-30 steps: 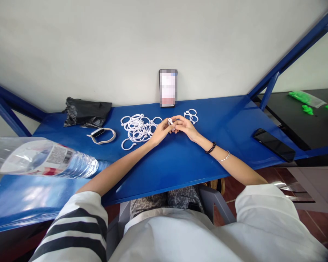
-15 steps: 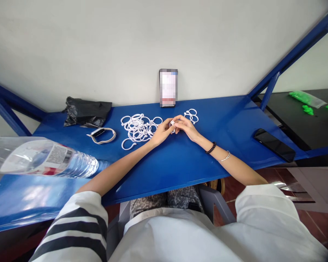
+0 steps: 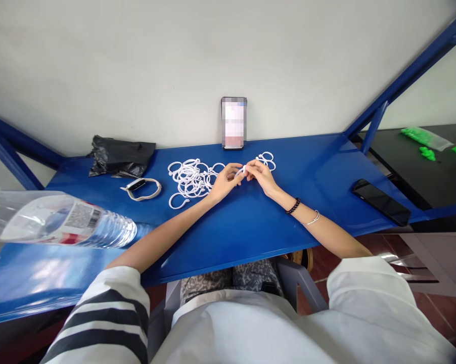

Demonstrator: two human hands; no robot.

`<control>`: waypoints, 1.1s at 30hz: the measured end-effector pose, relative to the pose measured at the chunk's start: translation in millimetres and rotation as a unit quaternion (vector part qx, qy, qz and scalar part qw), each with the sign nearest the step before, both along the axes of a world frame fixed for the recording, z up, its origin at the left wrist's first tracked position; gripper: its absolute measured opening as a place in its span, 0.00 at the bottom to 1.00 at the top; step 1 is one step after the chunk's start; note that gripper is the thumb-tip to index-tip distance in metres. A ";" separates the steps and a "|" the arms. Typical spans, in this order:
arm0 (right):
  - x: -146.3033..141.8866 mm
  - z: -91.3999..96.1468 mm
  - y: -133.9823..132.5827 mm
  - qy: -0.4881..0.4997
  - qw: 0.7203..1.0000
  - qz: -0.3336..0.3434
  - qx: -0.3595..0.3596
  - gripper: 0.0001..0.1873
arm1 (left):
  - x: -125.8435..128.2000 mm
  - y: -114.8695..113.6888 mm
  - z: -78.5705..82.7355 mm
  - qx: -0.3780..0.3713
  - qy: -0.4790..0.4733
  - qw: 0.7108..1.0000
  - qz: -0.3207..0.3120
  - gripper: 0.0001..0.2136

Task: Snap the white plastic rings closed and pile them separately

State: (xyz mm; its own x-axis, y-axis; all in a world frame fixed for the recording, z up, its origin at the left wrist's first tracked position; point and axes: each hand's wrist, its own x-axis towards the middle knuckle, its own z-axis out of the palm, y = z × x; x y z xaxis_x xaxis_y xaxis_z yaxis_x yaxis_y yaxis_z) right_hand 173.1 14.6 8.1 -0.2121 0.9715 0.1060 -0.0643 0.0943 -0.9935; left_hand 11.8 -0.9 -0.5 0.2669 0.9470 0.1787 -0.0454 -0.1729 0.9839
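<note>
One thin white plastic ring is gripped by the closed fingers of both left hand and right hand above the glossy blue bench. A tangled pile of white rings is spread beside the left hand; behind, a black-edged phone is propped upright.

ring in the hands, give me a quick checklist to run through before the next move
1. Ring held by left hand and right hand: ok, at both.
2. Ring fully closed: cannot tell, partly hidden.
3. Left hand clear of the pile: cannot tell, they overlap in view.
4. Small group fully visible: not ok, right hand partly covers it.
5. Watch apart from both hands: ok.
</note>
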 end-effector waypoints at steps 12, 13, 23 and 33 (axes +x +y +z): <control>0.4 1.0 -0.4 0.009 1.000 0.001 -0.005 0.13 | 1.0 1.6 -1.5 -0.002 -0.005 1.000 0.009 0.17; 0.3 0.6 -0.4 0.008 1.000 -0.001 -0.005 0.12 | 0.7 1.8 -1.4 -0.002 -0.005 1.000 0.008 0.17; -0.1 0.1 -0.1 -0.009 1.000 -0.008 -0.007 0.13 | 0.1 2.6 -1.8 -0.004 -0.008 1.000 0.005 0.14; 1.4 -0.2 -0.6 -0.013 1.000 0.008 0.010 0.14 | 1.1 4.1 -3.0 -0.015 -0.025 1.000 -0.007 0.17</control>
State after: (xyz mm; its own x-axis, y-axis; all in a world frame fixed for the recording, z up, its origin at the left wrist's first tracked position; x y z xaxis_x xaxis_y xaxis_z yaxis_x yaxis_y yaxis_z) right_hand 174.5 14.0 7.8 -0.2300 0.9659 0.1191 -0.0410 0.1127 -0.9928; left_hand 12.9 3.2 -3.5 0.2705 0.9487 0.1638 -0.0973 -0.1423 0.9850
